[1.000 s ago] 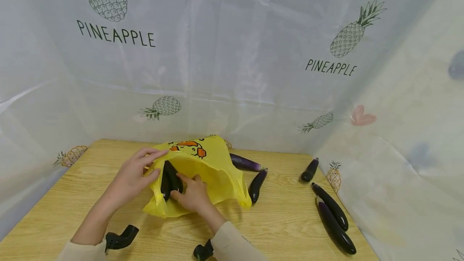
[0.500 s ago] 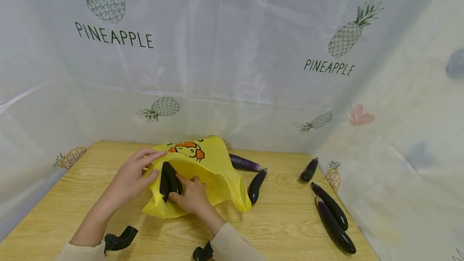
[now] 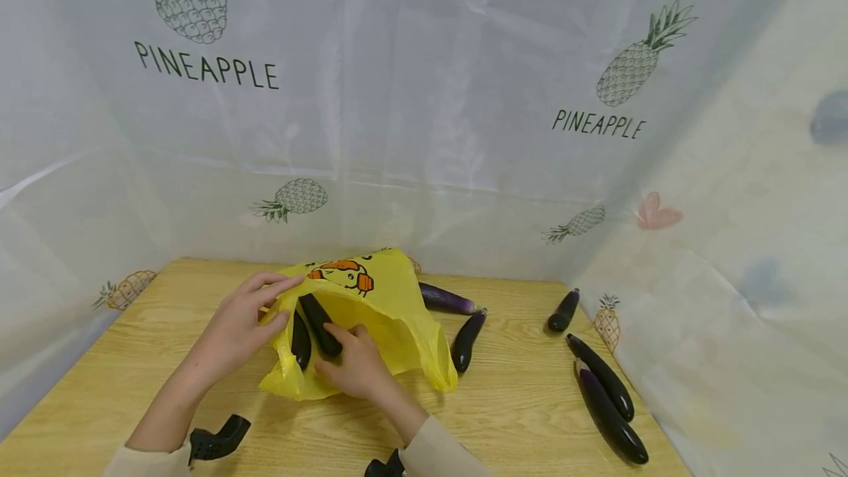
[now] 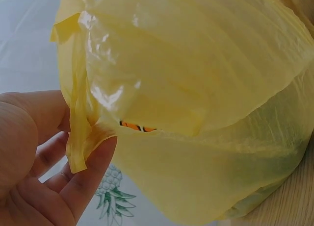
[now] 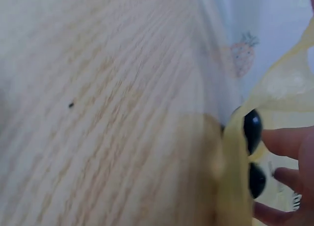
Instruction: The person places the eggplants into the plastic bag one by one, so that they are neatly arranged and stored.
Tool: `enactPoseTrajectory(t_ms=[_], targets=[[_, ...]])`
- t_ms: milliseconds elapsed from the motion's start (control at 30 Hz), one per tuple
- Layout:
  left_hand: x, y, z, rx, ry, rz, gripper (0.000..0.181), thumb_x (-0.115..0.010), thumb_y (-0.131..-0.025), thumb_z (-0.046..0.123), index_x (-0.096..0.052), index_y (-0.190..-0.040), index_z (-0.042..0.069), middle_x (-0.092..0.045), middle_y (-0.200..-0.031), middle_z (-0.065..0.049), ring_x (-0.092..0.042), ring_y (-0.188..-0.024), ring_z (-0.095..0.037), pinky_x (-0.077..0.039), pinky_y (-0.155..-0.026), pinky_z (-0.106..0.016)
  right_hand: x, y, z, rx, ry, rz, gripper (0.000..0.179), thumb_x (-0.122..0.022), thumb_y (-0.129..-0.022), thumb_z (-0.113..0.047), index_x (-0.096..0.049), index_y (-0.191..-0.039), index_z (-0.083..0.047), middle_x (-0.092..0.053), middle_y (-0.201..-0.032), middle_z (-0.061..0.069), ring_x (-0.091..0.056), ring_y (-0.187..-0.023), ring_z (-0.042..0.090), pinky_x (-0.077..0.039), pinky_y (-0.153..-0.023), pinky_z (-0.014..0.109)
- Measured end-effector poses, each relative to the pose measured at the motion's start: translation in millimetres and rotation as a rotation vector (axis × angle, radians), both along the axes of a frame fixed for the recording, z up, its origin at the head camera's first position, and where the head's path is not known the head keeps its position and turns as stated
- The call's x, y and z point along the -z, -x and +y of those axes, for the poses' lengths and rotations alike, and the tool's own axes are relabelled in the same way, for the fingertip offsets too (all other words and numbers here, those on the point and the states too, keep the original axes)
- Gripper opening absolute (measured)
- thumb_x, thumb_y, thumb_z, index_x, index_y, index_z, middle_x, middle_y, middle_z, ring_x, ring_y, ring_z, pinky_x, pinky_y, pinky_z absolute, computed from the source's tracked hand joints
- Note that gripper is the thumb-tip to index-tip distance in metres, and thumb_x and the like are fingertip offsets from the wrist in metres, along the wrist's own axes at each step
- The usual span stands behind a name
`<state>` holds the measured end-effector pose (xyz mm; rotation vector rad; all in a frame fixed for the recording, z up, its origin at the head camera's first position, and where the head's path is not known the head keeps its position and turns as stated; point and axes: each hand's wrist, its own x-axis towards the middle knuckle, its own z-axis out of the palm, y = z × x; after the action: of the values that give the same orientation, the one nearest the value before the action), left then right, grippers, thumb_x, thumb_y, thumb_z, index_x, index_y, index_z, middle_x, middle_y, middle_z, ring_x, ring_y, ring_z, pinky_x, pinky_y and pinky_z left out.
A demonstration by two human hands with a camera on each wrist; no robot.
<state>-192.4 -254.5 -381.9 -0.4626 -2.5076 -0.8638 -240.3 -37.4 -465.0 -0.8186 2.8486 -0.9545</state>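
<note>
A yellow plastic bag (image 3: 397, 289) lies on its side, mouth toward me. My left hand (image 3: 241, 322) pinches the left edge of its mouth; the left wrist view shows the bag's handle (image 4: 78, 103) between thumb and fingers. Inside the mouth are two dark eggplants, one at the left wall (image 3: 301, 341) and one tilted (image 3: 319, 326) beside my right hand (image 3: 358, 363). The right index finger touches the tilted eggplant, with the thumb below its near end. In the right wrist view, two dark rounded ends (image 5: 252, 132) show beside spread fingers.
Two eggplants lie right of the bag, one (image 3: 447, 298) partly hidden behind it and one (image 3: 468, 341) in front. More eggplants (image 3: 611, 414) lie along the right table edge. Printed curtains (image 3: 424, 131) stand behind the wooden table (image 3: 517, 403). Black mounts (image 3: 220, 439) sit at both wrists.
The eggplant by my right hand has tilted away from its neighbour, its near end shifting right. My right hand has drawn slightly right and toward me. The left hand keeps its hold.
</note>
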Motion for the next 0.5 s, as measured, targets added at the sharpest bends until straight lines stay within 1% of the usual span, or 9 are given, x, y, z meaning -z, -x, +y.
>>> enactPoseTrajectory(t_ms=[67,133,200,233,267,300,367,433,500], targets=[[0.5,-0.4,-0.1,0.002,-0.003,0.001,0.055,-0.076,-0.095,0.001,-0.064,-0.148,0.011,-0.060,-0.137,-0.010,-0.047,-0.076,-0.007,-0.048,-0.070,-0.028,-6.4,-5.6,4,-0.025,-0.009,-0.025,0.062,-0.080,-0.095,-0.036,-0.061,-0.152,-0.023,-0.058,-0.134,0.012,-0.061,-0.108,0.020,-0.054,-0.087,0.031],[0.9,-0.6,0.0,0.005,-0.004,0.003,0.055,-0.076,-0.095,0.001,-0.064,-0.148,0.011,-0.060,-0.138,-0.011,-0.048,-0.077,-0.006,-0.049,-0.070,-0.028,-14.6,-12.5,11,-0.059,-0.011,-0.053,0.060,-0.080,-0.095,-0.036,-0.062,-0.151,-0.024,-0.057,-0.134,0.009,-0.060,-0.108,0.017,-0.054,-0.087,0.031],[1.0,-0.4,0.3,0.007,-0.005,0.005,0.055,-0.076,-0.095,0.002,-0.064,-0.148,0.011,-0.060,-0.138,-0.011,-0.049,-0.077,-0.006,-0.049,-0.069,-0.027,-26.5,-20.6,19,-0.103,0.000,-0.097,0.058,-0.078,-0.096,-0.035,-0.062,-0.150,-0.024,-0.057,-0.133,0.007,-0.060,-0.105,0.015,-0.053,-0.084,0.030],[0.8,-0.3,0.5,0.007,-0.005,0.008,0.056,-0.076,-0.095,0.001,-0.064,-0.148,0.011,-0.060,-0.138,-0.011,-0.050,-0.078,-0.007,-0.049,-0.069,-0.027,-32.9,-24.2,24,-0.131,0.011,-0.119,0.057,-0.078,-0.096,-0.035,-0.062,-0.150,-0.024,-0.057,-0.131,0.006,-0.059,-0.098,0.014,-0.053,-0.081,0.029],[0.6,-0.3,0.6,0.007,-0.004,0.009,0.056,-0.076,-0.095,0.001,-0.064,-0.148,0.011,-0.060,-0.138,-0.012,-0.051,-0.079,-0.007,-0.050,-0.069,-0.027,-40.3,-28.0,30,-0.163,0.024,-0.137,0.056,-0.077,-0.097,-0.035,-0.062,-0.150,-0.024,-0.057,-0.129,0.004,-0.058,-0.095,0.012,-0.052,-0.079,0.028],[0.4,-0.3,0.8,0.006,-0.003,0.010,0.056,-0.076,-0.095,0.001,-0.064,-0.148,0.011,-0.060,-0.138,-0.012,-0.051,-0.079,-0.007,-0.049,-0.068,-0.027,-47.2,-31.6,37,-0.193,0.040,-0.157,0.055,-0.076,-0.098,-0.034,-0.062,-0.150,-0.024,-0.056,-0.129,0.003,-0.056,-0.095,0.011,-0.052,-0.080,0.027],[-0.3,-0.4,1.0,0.001,-0.002,0.013,0.056,-0.076,-0.095,0.001,-0.064,-0.148,0.011,-0.060,-0.138,-0.011,-0.050,-0.080,-0.008,-0.049,-0.068,-0.027,-61.3,-37.3,52,-0.245,0.072,-0.195,0.052,-0.074,-0.101,-0.034,-0.061,-0.150,-0.025,-0.056,-0.131,0.001,-0.056,-0.099,0.010,-0.054,-0.083,0.027],[-0.2,-0.5,0.8,-0.001,-0.002,0.012,0.055,-0.076,-0.095,0.000,-0.064,-0.148,0.010,-0.060,-0.137,-0.011,-0.049,-0.082,-0.009,-0.049,-0.068,-0.027,-72.3,-39.7,68,-0.280,0.105,-0.195,0.050,-0.073,-0.102,-0.033,-0.061,-0.150,-0.027,-0.057,-0.136,-0.003,-0.058,-0.104,0.008,-0.055,-0.088,0.026],[0.3,-0.7,0.0,-0.002,-0.008,0.004,0.055,-0.075,-0.095,0.000,-0.064,-0.148,0.010,-0.060,-0.137,-0.010,-0.048,-0.082,-0.011,-0.048,-0.068,-0.027,-81.4,-40.4,85,-0.291,0.141,-0.182,0.048,-0.073,-0.103,-0.030,-0.061,-0.149,-0.028,-0.058,-0.140,-0.002,-0.060,-0.115,0.010,-0.056,-0.094,0.027]])
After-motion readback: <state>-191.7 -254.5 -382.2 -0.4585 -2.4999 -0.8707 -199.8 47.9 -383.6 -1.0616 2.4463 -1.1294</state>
